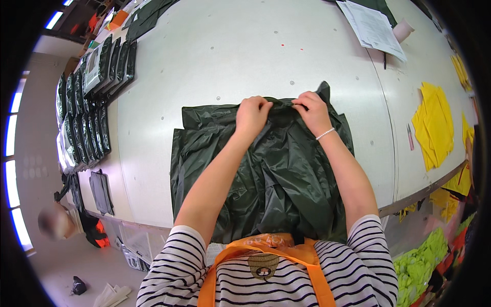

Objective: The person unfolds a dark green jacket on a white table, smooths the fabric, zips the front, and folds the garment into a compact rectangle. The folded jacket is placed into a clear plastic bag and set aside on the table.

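White worktable [245, 56]: our landmark; we tell every place from it.
Dark green shiny fabric piece [281, 179]: spread along the table's near edge, at the middle; we cannot tell what article it is.
Left hand [253, 116]: over the table's near middle, thumb and fingertips pinched together on the fabric's far edge.
Right hand [313, 112]: just toward the table's right side, thumb and fingers clamped on the same edge; we cannot see every fingertip.
Done: we see the piece laid out, with layers overlapping at its left side and its far edge gripped at two spots.
Left undone: we judge this piece far from finished; its middle is rumpled, a corner juts out beside the right hand, and no clear wrapping encloses it.
Wrapped dark packets [97, 130]: piled in rows at the table's left edge; we take these as completed.
Yellow fabric [433, 128] and pink-handled snips [410, 137]: at the table's right side, untouched by either hand.
Printed papers [373, 28]: at the table's far right, also untouched.
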Tool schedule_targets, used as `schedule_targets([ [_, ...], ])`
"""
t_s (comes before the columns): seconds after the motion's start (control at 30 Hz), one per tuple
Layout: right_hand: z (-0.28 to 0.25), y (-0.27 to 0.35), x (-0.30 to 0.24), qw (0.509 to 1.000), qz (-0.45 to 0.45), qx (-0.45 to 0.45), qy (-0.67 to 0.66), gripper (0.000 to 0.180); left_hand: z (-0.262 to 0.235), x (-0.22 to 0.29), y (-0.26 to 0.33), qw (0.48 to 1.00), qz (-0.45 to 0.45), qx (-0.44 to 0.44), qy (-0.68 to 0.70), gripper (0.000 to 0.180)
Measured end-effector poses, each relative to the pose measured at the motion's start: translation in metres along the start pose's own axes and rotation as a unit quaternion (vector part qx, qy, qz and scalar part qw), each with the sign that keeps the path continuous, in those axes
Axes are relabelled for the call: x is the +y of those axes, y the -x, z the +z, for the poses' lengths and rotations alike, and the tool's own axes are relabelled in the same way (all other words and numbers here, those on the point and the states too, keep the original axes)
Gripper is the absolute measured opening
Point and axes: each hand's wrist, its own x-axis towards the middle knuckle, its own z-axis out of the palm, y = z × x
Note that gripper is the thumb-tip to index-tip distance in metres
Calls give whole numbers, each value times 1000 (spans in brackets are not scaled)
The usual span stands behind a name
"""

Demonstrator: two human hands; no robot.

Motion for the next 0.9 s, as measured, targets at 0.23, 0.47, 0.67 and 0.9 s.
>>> schedule_targets([
  [0.23, -2, 2, -10, 1000, 13, -16, -6, 11, 25, 18, 5, 996, -19, 8, 83, 18],
  [0.47, 2, 12, -3, 998, 18, -55, -24, 7, 29, 6, 12, 983, 87, -111, -120, 28],
  [0.67, 0, 12, -5, 998, 22, -38, -38, 8, 31, -7, 10, 996, 33, -70, 37, 29],
  [0.9, -5, 10, -11, 999, 22, -38, -32, 8, 27, 18, 5, 988, -59, -7, 143, 18],
])
